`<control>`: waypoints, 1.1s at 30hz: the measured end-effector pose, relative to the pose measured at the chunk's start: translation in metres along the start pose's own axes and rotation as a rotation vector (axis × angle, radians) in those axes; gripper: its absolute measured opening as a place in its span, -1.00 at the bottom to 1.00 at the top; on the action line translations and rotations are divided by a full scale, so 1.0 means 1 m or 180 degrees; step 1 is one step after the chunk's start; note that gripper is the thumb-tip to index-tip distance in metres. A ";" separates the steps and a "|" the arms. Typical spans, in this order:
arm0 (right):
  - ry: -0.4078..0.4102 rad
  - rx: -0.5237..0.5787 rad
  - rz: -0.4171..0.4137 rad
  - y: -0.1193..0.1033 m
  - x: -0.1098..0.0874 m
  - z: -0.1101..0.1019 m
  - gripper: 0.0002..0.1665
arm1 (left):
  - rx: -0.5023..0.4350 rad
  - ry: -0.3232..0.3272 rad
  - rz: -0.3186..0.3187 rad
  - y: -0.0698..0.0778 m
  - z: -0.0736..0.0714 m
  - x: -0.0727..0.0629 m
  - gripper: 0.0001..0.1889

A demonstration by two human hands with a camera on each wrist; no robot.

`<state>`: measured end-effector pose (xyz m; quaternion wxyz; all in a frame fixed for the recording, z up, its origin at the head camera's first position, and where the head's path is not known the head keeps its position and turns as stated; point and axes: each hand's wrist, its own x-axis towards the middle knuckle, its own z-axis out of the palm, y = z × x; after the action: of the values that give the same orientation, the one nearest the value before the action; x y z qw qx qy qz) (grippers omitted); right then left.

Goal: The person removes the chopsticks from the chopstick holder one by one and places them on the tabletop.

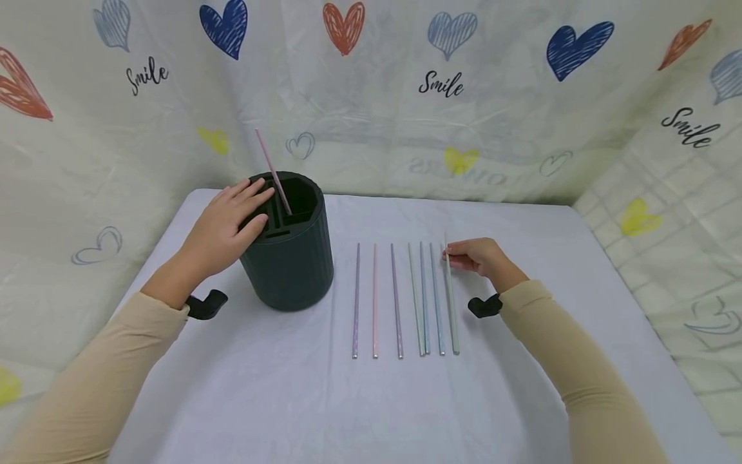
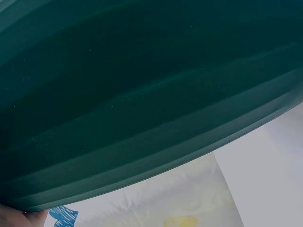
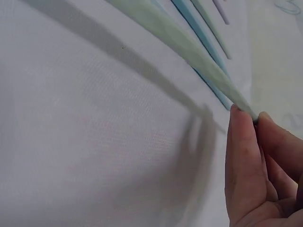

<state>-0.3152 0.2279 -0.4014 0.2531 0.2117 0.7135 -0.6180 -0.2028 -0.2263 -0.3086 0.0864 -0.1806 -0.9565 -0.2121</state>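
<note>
My left hand (image 1: 223, 219) rests on the rim of a dark green utensil holder (image 1: 290, 274), its fingers stretched over the divided top. A pink chopstick (image 1: 269, 158) leans upright in the holder. The holder's ribbed wall fills most of the left wrist view. My right hand (image 1: 480, 255) pinches a pale green chopstick (image 1: 451, 309) near its thin far end, between thumb and fingertips. In the right wrist view this chopstick slants above its shadow on the cloth. To its left lie several chopsticks, among them a blue one (image 1: 437, 303) and a pink one (image 1: 375, 303).
A white cloth (image 1: 243, 393) covers the table. Behind it hangs a pale curtain (image 1: 382, 84) printed with hearts and the word "Smile". The chopsticks form a row to the right of the holder, thicker ends toward me.
</note>
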 end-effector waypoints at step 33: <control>-0.0140 -0.0824 -0.2511 -0.106 -0.066 0.166 -0.56 | 0.0012 -0.0045 0.0015 -0.001 -0.005 0.001 -0.43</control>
<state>-0.3120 0.0486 -0.2959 0.0366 -0.1248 0.8061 -0.5773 -0.2034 -0.2294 -0.3042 0.0805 -0.1842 -0.9571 -0.2087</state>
